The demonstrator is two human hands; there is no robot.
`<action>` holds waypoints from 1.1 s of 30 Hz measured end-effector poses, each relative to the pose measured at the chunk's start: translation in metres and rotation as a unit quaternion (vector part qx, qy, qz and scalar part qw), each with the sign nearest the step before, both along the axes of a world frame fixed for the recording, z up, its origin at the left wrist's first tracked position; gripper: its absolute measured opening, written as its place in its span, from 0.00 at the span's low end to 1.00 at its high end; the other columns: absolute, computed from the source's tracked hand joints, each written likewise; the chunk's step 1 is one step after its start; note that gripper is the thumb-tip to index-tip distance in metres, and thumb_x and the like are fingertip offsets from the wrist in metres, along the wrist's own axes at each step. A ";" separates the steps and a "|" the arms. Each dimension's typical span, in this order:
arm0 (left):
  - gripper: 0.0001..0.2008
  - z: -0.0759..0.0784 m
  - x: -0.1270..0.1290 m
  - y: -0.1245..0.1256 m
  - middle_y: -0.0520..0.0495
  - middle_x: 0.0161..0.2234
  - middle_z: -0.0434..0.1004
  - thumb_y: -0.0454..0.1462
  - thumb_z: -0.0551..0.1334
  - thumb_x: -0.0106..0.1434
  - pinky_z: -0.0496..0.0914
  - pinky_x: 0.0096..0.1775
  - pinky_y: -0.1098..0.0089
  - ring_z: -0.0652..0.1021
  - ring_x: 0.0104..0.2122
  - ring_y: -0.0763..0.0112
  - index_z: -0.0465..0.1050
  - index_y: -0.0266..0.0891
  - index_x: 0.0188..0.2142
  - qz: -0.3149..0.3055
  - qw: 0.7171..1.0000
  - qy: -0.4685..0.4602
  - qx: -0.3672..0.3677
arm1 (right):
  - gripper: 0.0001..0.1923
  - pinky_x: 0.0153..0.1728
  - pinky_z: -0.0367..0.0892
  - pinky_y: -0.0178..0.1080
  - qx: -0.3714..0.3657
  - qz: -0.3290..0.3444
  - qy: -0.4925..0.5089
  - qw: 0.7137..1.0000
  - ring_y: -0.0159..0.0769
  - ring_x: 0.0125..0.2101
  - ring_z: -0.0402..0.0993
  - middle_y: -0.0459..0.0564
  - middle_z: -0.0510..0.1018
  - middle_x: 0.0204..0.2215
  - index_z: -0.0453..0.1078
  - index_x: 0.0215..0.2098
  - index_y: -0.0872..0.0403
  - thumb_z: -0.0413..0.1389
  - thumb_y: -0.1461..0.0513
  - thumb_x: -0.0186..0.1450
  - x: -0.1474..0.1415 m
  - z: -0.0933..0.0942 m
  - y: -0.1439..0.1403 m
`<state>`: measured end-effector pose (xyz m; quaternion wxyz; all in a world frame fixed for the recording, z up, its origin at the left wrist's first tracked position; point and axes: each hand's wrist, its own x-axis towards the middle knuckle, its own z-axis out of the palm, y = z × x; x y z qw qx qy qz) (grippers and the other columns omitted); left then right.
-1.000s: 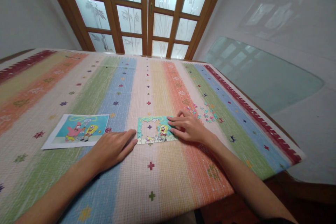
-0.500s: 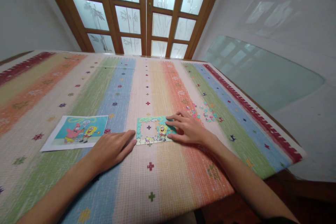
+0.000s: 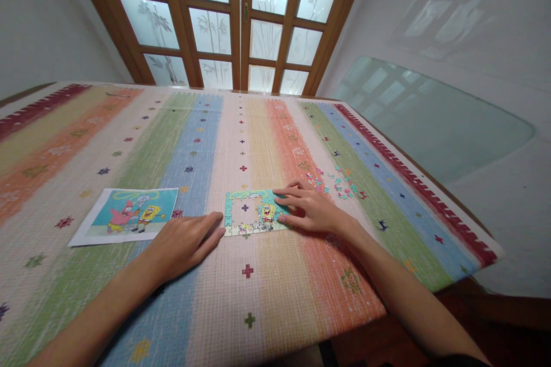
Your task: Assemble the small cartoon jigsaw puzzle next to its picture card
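Near the middle of the table's near edge, a partly assembled jigsaw puzzle [image 3: 267, 213]: a flat ring of joined pieces enclosing striped tablecloth [image 3: 275, 304] with a dark cross, a yellow cartoon figure filling the right part.

At the puzzle's left edge, the left hand [image 3: 185, 241], palm down, fingers bent, thumb slightly apart from the forefinger, tips at the border, clamped on nothing. At the right edge, the right hand [image 3: 312, 209], reaching in from the near right, fingers arched over the far right corner, thumb apart and lower down; impossible to tell whether any piece sits under the fingertips. Much of the puzzle's right border hidden beneath.

Beyond the right hand, toward the table's right edge, a loose scatter of turquoise, pink and orange pieces [image 3: 338, 188]. On the left, a printed cartoon sheet [image 3: 131, 215], near right corner covered by the left hand. Past the far edge, wood-framed glass doors [image 3: 235, 34]; past the right edge, a glossy pale green panel [image 3: 434, 120].
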<state>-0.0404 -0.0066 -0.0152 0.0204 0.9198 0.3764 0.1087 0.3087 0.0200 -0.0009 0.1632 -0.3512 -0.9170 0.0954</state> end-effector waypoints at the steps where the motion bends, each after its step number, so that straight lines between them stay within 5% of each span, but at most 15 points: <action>1: 0.21 0.000 0.000 0.000 0.45 0.32 0.83 0.46 0.43 0.78 0.71 0.30 0.64 0.83 0.29 0.60 0.70 0.38 0.48 -0.001 1.000 0.000 0.003 | 0.18 0.55 0.68 0.58 0.008 0.002 -0.004 1.000 0.50 0.53 0.72 0.54 0.80 0.56 0.78 0.54 0.49 0.57 0.50 0.72 0.000 -0.001 0.000; 10: 0.21 0.001 0.001 0.000 0.45 0.31 0.83 0.46 0.43 0.78 0.71 0.29 0.64 0.83 0.28 0.59 0.71 0.38 0.47 -0.002 1.000 -0.005 0.006 | 0.24 0.55 0.68 0.57 0.013 -0.014 0.000 1.000 0.51 0.53 0.70 0.55 0.79 0.57 0.74 0.59 0.51 0.60 0.49 0.69 -0.003 0.000 -0.002; 22: 0.20 0.001 0.001 -0.001 0.45 0.31 0.83 0.46 0.46 0.78 0.72 0.30 0.65 0.83 0.29 0.61 0.72 0.38 0.47 0.002 1.000 -0.022 -0.022 | 0.19 0.56 0.68 0.57 0.073 -0.014 0.004 0.997 0.50 0.55 0.72 0.54 0.78 0.58 0.75 0.56 0.50 0.58 0.51 0.72 -0.008 -0.004 -0.004; 33: 0.21 0.001 0.001 -0.001 0.45 0.32 0.83 0.47 0.44 0.78 0.71 0.30 0.66 0.82 0.28 0.62 0.72 0.40 0.46 -0.001 1.000 -0.002 0.001 | 0.27 0.66 0.61 0.59 -0.002 0.053 0.005 0.999 0.50 0.66 0.65 0.62 0.71 0.64 0.70 0.64 0.57 0.55 0.50 0.73 -0.015 -0.012 -0.008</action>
